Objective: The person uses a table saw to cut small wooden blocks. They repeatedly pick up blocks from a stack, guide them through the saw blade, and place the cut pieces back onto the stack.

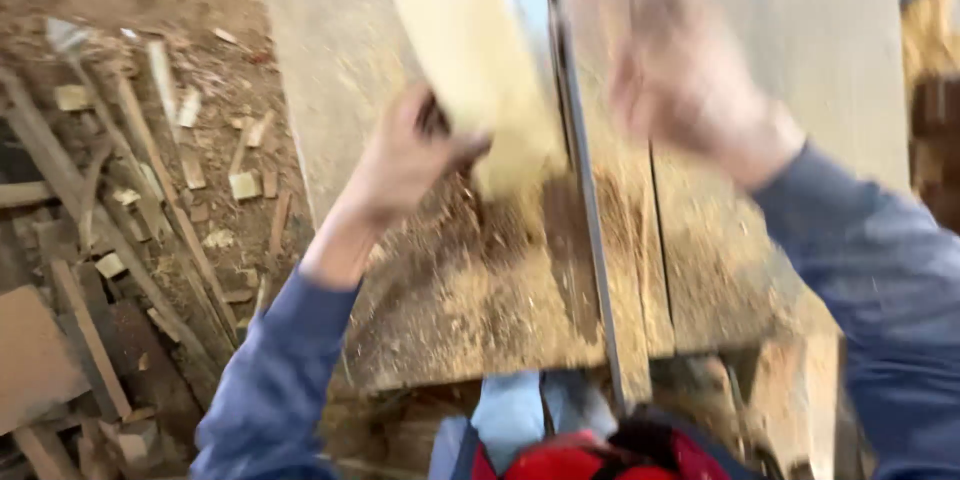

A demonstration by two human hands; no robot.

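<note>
My left hand (405, 155) grips the near end of a pale yellow wooden block (470, 50) that lies tilted on a sawdust-covered wooden table (330, 70). A thin dark metal blade or rail (580, 190) runs down the table just right of the block. My right hand (680, 80) is blurred, raised over the table right of the blade, near the block's far side; I cannot tell whether it holds anything. Both arms wear blue sleeves.
Sawdust (480, 280) is heaped on the near table surface. On the dirt floor at the left lie several wood offcuts and slats (150, 210). A flat brown board (35, 360) sits at bottom left. Red cloth (580, 460) shows at the bottom edge.
</note>
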